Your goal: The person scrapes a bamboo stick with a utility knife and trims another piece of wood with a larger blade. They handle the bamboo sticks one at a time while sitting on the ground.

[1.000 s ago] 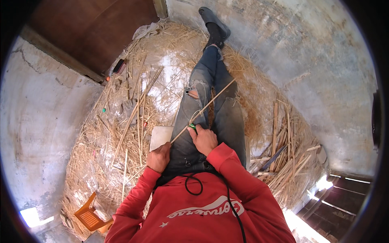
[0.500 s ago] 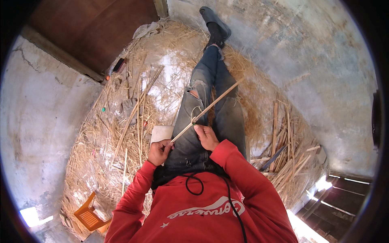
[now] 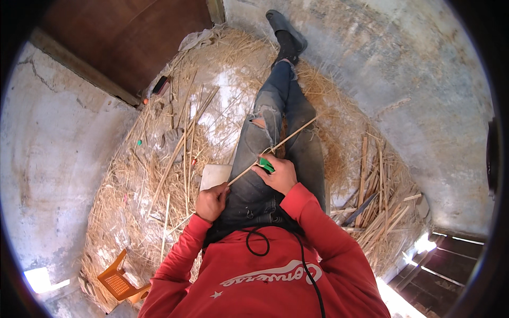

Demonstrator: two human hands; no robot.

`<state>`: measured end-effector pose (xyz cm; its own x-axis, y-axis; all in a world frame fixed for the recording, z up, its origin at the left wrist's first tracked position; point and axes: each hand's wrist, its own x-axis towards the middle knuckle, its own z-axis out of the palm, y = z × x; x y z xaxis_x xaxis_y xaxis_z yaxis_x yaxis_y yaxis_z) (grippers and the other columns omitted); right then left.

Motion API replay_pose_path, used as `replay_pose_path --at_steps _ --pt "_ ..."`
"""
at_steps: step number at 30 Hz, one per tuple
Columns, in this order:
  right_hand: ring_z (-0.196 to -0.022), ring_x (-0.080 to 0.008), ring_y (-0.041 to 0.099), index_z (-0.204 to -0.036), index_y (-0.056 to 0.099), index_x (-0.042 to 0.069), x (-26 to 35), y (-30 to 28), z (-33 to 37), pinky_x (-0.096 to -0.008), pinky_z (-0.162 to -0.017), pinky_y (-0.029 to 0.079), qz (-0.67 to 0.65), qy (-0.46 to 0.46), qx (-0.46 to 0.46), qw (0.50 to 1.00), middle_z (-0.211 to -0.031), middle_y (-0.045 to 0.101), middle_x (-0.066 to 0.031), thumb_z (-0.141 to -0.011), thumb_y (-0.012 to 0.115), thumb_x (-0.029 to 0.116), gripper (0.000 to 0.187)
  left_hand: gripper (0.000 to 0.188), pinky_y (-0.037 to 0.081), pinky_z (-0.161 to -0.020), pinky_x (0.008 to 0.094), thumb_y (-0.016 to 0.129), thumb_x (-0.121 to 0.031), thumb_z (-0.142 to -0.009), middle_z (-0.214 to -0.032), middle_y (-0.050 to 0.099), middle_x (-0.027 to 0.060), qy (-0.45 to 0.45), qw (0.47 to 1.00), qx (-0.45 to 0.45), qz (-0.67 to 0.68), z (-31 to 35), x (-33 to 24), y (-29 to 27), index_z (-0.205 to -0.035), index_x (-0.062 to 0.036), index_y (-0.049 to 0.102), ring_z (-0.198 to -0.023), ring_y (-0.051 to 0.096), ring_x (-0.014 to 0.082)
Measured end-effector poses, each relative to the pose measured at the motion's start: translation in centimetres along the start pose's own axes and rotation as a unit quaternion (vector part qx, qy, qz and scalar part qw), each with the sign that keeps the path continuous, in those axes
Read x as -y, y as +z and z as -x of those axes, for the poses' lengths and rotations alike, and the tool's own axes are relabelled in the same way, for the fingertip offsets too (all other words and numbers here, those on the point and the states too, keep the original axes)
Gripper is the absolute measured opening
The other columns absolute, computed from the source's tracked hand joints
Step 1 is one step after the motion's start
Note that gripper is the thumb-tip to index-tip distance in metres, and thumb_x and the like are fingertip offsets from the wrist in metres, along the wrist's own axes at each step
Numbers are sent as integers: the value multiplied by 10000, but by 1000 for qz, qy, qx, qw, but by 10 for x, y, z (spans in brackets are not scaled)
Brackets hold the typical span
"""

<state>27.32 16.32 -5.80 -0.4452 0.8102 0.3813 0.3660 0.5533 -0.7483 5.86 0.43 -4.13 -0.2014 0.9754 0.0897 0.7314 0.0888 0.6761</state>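
Note:
A thin pale bamboo-like strip (image 3: 297, 131) slants across my thighs, its far end pointing up and right. My left hand (image 3: 212, 201) pinches its near end beside my hip. Farther along it, my right hand (image 3: 279, 174) is closed round a small green-handled tool (image 3: 266, 166) against the strip. The tool's working part is hidden by my fingers and the strip, so its kind cannot be told. A thin curled shaving (image 3: 272, 150) stands off the strip just beyond the tool.
My outstretched legs (image 3: 291, 119) lie crossed at the shins. Straw and shavings (image 3: 132, 180) cover the floor. Long sticks lie at the left; a stick pile (image 3: 379, 196) lies at the right. A pale block (image 3: 214, 176) is by my left thigh, an orange plastic chair (image 3: 117, 281) lower left.
My right hand has shifted slightly and turned, so more of the green handle shows. The strip's far end sits a little lower. My left hand keeps its pinch.

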Motion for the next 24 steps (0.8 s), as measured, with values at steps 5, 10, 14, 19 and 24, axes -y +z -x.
replay_pose_path --at_steps 5,10,14,19,24 --pt "-665 -332 696 -931 731 53 -25 3 -8 -408 -615 530 -83 17 88 992 -781 711 -173 -891 814 238 207 170 561 -663 465 713 -121 -919 -820 721 201 25 1000 -4 -18 -1 8 1 -1062 -45 764 -729 709 393" --pt "-576 -145 575 -840 712 19 -24 12 -7 -324 -570 439 -209 165 75 961 -657 637 -75 -892 812 166 185 167 561 -667 467 718 -120 -910 -826 722 198 37 999 -4 -28 -3 10 1 -1057 -60 771 -728 707 400" --pt "-606 -65 517 -809 710 17 -38 24 2 -273 -566 395 -338 236 25 911 -648 603 16 -883 806 113 154 166 565 -680 466 715 -123 -914 -836 725 195 22 999 12 -30 -5 -1 1 -1057 -60 770 -742 710 396" --pt "-516 -76 454 -833 675 47 -41 0 -9 -282 -484 330 -504 328 -94 794 -599 521 34 -905 770 96 129 157 569 -677 456 708 -129 -927 -815 723 193 -7 1000 21 4 -4 11 4 -1056 -63 769 -746 714 389" --pt "-436 -85 347 -904 652 78 -65 -85 -30 -289 -425 234 -445 308 -302 785 -569 418 58 -956 746 154 132 155 560 -655 443 706 -135 -935 -775 713 189 -26 999 42 10 2 18 -2 -1056 -62 769 -712 711 381"
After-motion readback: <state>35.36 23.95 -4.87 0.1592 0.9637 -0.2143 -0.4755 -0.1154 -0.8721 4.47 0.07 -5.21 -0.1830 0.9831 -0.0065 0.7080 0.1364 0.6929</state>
